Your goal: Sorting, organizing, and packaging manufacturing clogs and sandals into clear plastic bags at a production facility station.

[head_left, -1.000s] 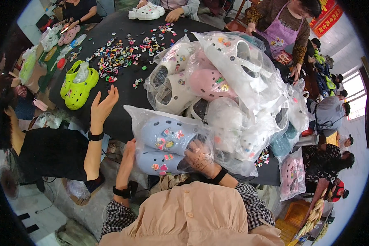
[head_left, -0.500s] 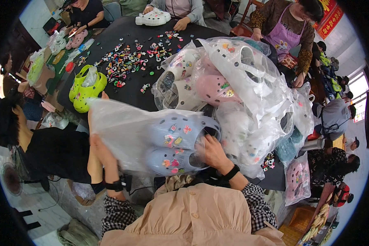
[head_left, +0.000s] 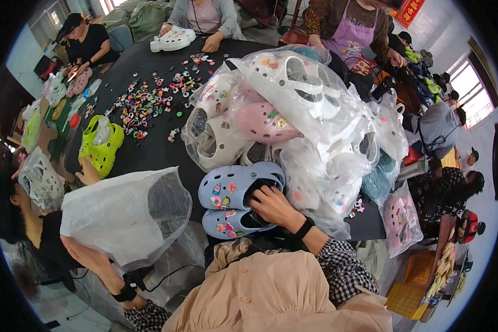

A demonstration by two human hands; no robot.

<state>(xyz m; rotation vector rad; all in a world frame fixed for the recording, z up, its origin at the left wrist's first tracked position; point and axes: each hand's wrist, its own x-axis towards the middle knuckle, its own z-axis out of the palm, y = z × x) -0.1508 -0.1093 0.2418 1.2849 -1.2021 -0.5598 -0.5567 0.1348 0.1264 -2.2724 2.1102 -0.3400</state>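
My right hand (head_left: 274,206) grips a pair of light blue clogs (head_left: 232,191) with coloured charms, stacked at the near edge of the black table (head_left: 149,155); the fingers reach into the upper shoe's opening. My left hand (head_left: 83,254) holds a large clear plastic bag (head_left: 127,216) from underneath, out to the left of the clogs. The bag hangs open and puffed, apart from the shoes, and it hides most of my left hand. Both wrists wear black bands.
A heap of bagged white and pink clogs (head_left: 282,110) fills the table's right half. Loose charms (head_left: 149,102) lie scattered mid-table, with lime green clogs (head_left: 100,145) at the left. Several people sit around the table; one person's hand (head_left: 88,174) rests close to my bag.
The bag that lay over the blue clogs has come off and moved left with my left hand. The clogs now sit bare under my right hand.
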